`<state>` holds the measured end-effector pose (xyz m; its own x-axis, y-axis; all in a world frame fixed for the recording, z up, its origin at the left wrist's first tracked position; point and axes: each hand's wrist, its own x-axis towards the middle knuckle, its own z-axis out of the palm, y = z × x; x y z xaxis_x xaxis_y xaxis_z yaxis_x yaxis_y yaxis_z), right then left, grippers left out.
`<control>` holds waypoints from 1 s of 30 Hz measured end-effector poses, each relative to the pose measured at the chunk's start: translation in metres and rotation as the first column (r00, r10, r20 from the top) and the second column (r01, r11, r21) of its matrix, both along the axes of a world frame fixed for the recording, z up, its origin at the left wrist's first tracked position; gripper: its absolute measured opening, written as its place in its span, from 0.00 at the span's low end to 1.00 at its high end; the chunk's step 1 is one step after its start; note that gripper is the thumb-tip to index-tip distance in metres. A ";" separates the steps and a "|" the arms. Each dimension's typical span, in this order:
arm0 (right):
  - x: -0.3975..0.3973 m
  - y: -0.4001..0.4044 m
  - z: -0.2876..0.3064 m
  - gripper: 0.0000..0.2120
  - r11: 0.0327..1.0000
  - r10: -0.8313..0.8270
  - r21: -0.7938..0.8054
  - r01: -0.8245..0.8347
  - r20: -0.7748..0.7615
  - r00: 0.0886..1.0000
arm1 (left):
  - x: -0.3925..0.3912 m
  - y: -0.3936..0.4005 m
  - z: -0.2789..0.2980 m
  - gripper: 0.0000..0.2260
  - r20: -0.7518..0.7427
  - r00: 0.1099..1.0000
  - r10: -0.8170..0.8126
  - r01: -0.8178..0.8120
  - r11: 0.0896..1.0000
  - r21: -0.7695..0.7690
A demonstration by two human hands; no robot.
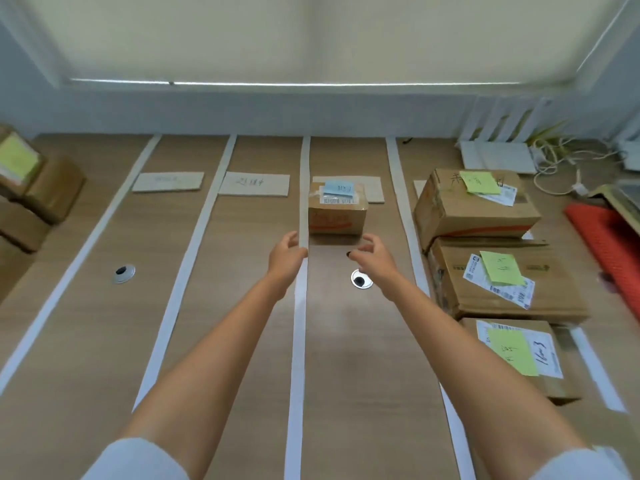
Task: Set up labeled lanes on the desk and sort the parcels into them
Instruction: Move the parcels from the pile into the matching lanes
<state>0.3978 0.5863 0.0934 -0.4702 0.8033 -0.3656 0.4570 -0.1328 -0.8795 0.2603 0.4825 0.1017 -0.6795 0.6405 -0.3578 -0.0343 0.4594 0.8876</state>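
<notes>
Desk (pixel 242 341) is already split into lanes by long white strips (pixel 298 341), and each lane has a card label at the far end, so the setup half looks done to me. Sorting is what's in hand now. Three cardboard parcels with green notes sit in the right-hand lane: the far one (pixel 474 206), the middle one (pixel 502 282) and the near one (pixel 519 355), lined up front to back. More boxes (pixel 31 188) wait at the far left edge.

The small parcel with the blue note (pixel 337 209) sits in the lane just right of centre, partly over its label card (pixel 372 190). Both hands are just short of it, not touching. Left hand (pixel 285 256) hovers over the white strip at the box's near-left corner, fingers loosely curled and apart, gripping nothing. Right hand (pixel 372 254) is near the front-right corner, fingers spread and bent, also empty.

My guess: this one is placed. Next move calls for pulling back and fetching another box from the left pile, then reading its note to pick a lane.
</notes>
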 end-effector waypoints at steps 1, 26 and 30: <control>0.002 -0.012 0.005 0.29 1.000 0.016 0.004 -0.016 -0.001 1.000 | 0.005 -0.009 0.005 0.24 -0.004 1.000 0.003 -0.003 1.000 0.008; -0.108 -0.313 0.110 0.31 0.939 0.098 0.343 -0.039 -0.158 0.983 | -0.099 -0.293 0.108 0.25 -0.235 0.959 -0.157 0.214 0.947 0.241; -0.134 -0.338 0.116 0.31 0.919 0.126 0.388 -0.066 -0.132 0.983 | -0.121 -0.324 0.114 0.26 -0.261 0.955 -0.139 0.214 0.934 0.285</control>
<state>0.2643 0.2485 0.2092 -0.5776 0.8153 0.0404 0.3081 0.2635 -0.9141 0.1390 0.1584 0.2160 -0.5849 0.8106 0.0298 0.2467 0.1429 0.9585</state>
